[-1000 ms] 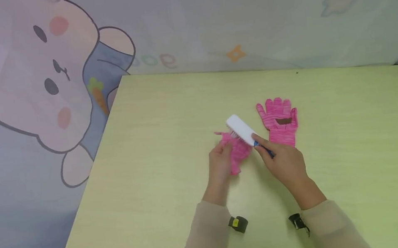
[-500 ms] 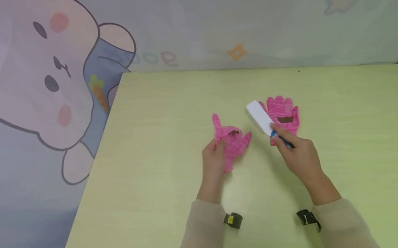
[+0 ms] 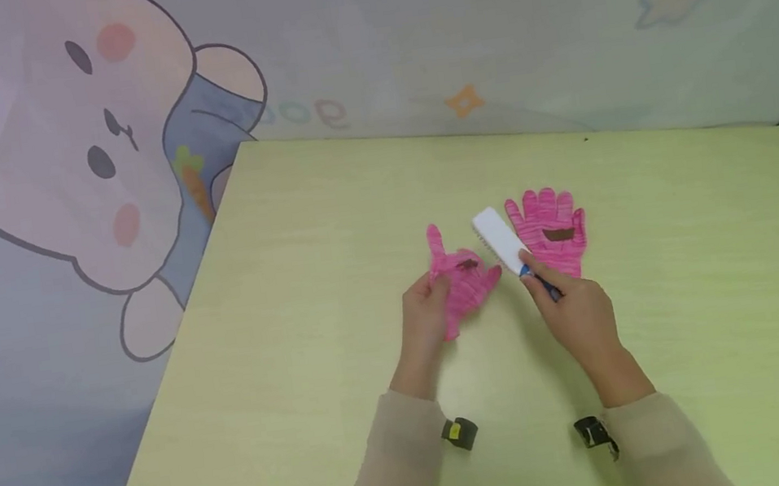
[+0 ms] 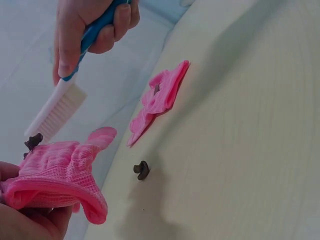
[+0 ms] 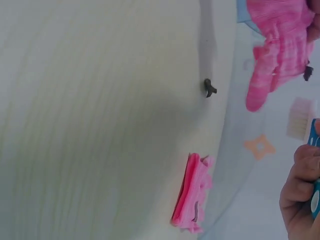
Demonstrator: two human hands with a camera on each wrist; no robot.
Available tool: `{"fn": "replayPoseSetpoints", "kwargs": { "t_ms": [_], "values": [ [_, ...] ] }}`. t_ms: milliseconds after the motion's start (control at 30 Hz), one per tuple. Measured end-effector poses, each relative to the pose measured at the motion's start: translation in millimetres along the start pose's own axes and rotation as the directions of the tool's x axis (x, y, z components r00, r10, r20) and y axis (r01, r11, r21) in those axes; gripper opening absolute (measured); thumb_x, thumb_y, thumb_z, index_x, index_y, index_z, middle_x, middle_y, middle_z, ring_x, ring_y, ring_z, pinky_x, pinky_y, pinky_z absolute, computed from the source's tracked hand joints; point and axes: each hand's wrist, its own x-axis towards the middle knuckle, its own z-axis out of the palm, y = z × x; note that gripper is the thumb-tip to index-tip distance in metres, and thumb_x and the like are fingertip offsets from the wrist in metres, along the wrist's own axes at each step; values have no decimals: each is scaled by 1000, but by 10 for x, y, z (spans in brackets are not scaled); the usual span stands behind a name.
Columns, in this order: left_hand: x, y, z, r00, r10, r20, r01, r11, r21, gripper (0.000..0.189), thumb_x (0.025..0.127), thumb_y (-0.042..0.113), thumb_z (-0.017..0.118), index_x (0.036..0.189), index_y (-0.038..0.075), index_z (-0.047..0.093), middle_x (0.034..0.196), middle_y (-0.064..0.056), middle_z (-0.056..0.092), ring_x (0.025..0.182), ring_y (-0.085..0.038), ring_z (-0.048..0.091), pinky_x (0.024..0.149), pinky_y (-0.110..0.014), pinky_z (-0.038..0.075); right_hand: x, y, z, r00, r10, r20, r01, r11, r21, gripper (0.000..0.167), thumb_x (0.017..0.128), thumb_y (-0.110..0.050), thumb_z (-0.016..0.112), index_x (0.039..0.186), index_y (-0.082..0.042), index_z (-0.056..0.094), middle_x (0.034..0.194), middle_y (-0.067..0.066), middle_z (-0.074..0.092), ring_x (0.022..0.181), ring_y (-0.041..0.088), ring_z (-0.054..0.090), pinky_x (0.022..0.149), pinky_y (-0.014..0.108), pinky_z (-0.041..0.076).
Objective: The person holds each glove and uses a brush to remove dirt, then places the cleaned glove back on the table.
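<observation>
My left hand (image 3: 424, 314) grips a pink knit glove (image 3: 468, 288) above the table. Two of its fingers stick out, and a dark brown lump (image 4: 33, 141) clings to its palm side. In my right hand (image 3: 583, 320) is a white brush (image 3: 498, 238) with a blue handle, pinched between thumb and fingers. Its pale bristles (image 4: 64, 111) face the held glove, a small gap away in the head view. A second pink glove (image 3: 544, 213) lies flat to the right, fingers pointing away, with a brown patch (image 3: 558, 235) across its palm.
A small dark piece (image 4: 143, 170) lies on the light yellow table (image 3: 328, 226); in the head view it is hidden. Black straps (image 3: 461, 433) show beside both sleeves. Behind the table hangs a printed cloth (image 3: 362, 33) with a cartoon animal.
The brush was over the held glove, then lifted away to the right, and has now come slightly back left. The held glove has turned, showing its stretched fingers and brown lump.
</observation>
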Motion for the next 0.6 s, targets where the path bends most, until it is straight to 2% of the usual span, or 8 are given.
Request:
{"fn": "replayPoseSetpoints", "kwargs": {
  "t_ms": [33, 133, 167, 233, 300, 467, 533, 600],
  "values": [
    [4, 1, 0, 1000, 2, -6, -2, 1000, 1, 21, 94, 17, 50, 88, 2, 63, 58, 2, 44, 45, -6, 35, 39, -17, 30, -8, 3, -1, 1000, -4, -5, 4, 999, 35, 34, 84, -15, 69, 118, -13, 65, 65, 15, 64, 42, 12, 34, 39, 27, 30],
    [22, 3, 2, 1000, 3, -12, -4, 1000, -18, 21, 93, 17, 50, 87, 2, 63, 60, 1, 48, 44, -6, 35, 38, -17, 29, -45, -29, 15, 997, -72, 31, 69, 992, 105, 36, 82, -13, 70, 118, -12, 65, 75, 13, 67, 48, 12, 40, 42, 25, 34],
    [24, 6, -2, 1000, 0, -19, 0, 1000, -29, 21, 93, 17, 50, 89, 2, 64, 61, 1, 50, 44, -6, 36, 37, -17, 30, -56, -52, 24, 994, -101, 46, 96, 989, 109, 36, 82, -13, 70, 118, -13, 65, 75, 11, 67, 50, 11, 42, 43, 24, 35],
    [30, 6, -3, 1000, -16, -12, 16, 999, -48, 21, 92, 17, 51, 89, 1, 64, 64, 0, 53, 45, -6, 38, 38, -18, 32, -66, -84, 40, 989, -133, 61, 127, 989, 80, 37, 81, -13, 71, 117, -14, 65, 59, 4, 58, 51, 10, 42, 43, 25, 34],
    [39, -1, 2, 1000, -25, -9, 25, 999, -44, 22, 92, 17, 52, 89, -1, 63, 65, 0, 53, 47, -6, 40, 39, -18, 34, -62, -92, 55, 990, -125, 61, 124, 992, 19, 38, 80, -14, 72, 117, -16, 66, 52, -2, 48, 48, 10, 39, 41, 26, 31],
    [26, -5, -24, 996, -88, -27, 87, 996, -29, 19, 92, 17, 53, 94, 4, 66, 64, 0, 52, 47, -7, 42, 40, -18, 37, -10, -32, 43, 997, -10, 74, 15, 998, -62, 36, 84, -22, 68, 120, -19, 64, 45, 1, 40, 43, 13, 33, 39, 30, 29],
    [14, 13, -50, 996, -89, -10, 88, 995, -47, 18, 93, 16, 52, 91, 4, 64, 62, 1, 50, 47, -7, 41, 40, -18, 36, 8, 16, 2, 993, 88, 83, -89, 996, 4, 36, 88, -25, 64, 123, -19, 62, 54, 8, 53, 46, 15, 37, 40, 28, 32],
    [13, 28, -83, 997, -71, 27, 73, 994, -83, 17, 93, 16, 50, 89, 4, 62, 61, 2, 48, 48, -7, 41, 42, -18, 36, 28, 65, -44, 973, 202, 108, -216, 968, 132, 39, 91, -28, 60, 128, -18, 57, 66, 14, 60, 50, 15, 40, 42, 26, 34]
  ]
}}
